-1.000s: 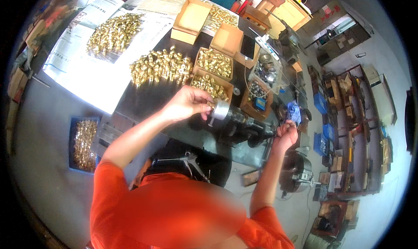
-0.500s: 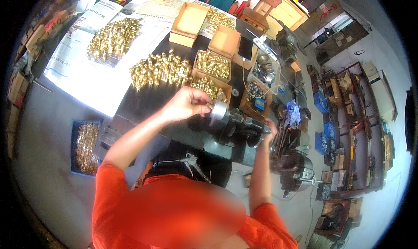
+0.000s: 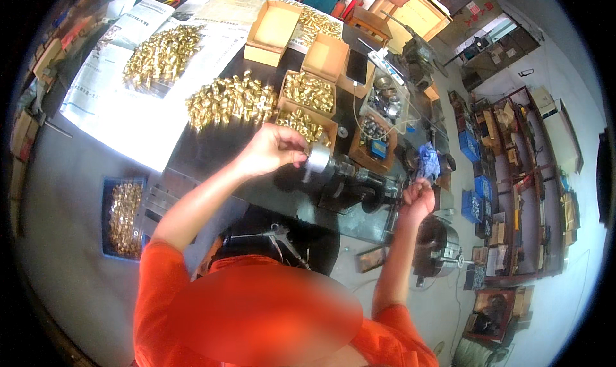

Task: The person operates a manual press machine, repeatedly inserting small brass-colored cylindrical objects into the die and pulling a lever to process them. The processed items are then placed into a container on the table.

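Note:
A small dark bench machine (image 3: 350,186) carries a silver round chuck (image 3: 320,156) at its left end. My left hand (image 3: 274,150) is at the chuck's face, thumb and fingers pinched together; whatever they hold is too small to name. At the machine's other end, my right hand (image 3: 417,200) is closed, just right of the dark shaft, and what lies inside its fingers is hidden. Behind my left hand stands a cardboard box (image 3: 329,136) of brass fittings, with a second box (image 3: 333,104) of them beyond. A loose heap of brass fittings (image 3: 231,101) lies to their left.
Another brass heap (image 3: 162,56) rests on newspaper (image 3: 144,126). Open cardboard boxes (image 3: 276,25) stand at the back. A plastic tub (image 3: 402,113) of metal parts and a blue rag (image 3: 427,162) are on the right. An air gun (image 3: 277,233) lies near my lap; a blue crate (image 3: 104,222) is lower left.
My right hand has moved right and slightly down, away from the machine's right end. My left hand has stayed at the chuck, its fingers shifting slightly.

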`<act>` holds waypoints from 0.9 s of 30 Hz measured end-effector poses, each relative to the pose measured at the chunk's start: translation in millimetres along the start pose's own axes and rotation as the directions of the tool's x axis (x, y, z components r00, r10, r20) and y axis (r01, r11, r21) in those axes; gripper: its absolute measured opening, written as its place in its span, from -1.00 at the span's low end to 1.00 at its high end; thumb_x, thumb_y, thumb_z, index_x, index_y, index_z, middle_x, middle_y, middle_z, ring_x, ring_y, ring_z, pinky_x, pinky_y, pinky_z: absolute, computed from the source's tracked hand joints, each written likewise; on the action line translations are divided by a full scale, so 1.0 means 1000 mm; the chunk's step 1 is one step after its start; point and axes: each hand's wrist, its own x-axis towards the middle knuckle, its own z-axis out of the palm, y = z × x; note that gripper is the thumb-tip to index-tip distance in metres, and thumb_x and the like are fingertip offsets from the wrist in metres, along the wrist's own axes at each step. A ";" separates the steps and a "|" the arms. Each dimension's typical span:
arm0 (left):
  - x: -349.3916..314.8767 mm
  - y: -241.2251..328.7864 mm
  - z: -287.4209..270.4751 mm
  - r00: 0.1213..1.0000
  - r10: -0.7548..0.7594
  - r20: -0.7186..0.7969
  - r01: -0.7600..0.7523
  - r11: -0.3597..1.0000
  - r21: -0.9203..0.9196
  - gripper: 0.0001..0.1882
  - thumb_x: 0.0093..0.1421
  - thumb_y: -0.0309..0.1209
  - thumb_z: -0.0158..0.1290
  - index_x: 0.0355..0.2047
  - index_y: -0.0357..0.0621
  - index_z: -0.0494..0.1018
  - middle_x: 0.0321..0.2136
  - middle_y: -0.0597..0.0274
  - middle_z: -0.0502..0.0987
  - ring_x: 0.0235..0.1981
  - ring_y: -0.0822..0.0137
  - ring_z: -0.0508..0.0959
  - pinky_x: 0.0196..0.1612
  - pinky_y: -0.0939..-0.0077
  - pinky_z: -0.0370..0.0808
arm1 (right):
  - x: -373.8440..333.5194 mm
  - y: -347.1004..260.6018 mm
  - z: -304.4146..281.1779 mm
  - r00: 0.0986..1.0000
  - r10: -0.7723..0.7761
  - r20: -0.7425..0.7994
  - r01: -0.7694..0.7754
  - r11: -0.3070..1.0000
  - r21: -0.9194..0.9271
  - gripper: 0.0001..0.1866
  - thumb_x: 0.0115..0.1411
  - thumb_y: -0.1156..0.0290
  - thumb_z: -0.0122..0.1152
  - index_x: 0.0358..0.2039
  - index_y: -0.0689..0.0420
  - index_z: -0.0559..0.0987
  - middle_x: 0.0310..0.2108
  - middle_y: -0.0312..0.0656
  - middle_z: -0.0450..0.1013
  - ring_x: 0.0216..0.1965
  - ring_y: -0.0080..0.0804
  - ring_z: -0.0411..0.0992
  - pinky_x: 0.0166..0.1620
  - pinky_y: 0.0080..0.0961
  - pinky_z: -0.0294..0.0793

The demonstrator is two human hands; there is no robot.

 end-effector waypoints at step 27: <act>0.003 0.003 0.002 0.996 -0.071 -0.056 0.066 0.995 -0.079 -0.84 0.08 -0.46 0.04 -0.47 -0.38 0.43 -0.61 0.16 0.47 -0.64 0.43 0.47 -0.54 0.61 0.43 | 0.061 0.123 -0.074 0.862 -0.453 0.228 0.487 0.616 -0.619 -0.84 -0.02 0.47 0.04 -0.49 0.28 0.53 -0.57 -0.22 0.44 -0.58 -0.42 0.39 -0.56 -0.52 0.37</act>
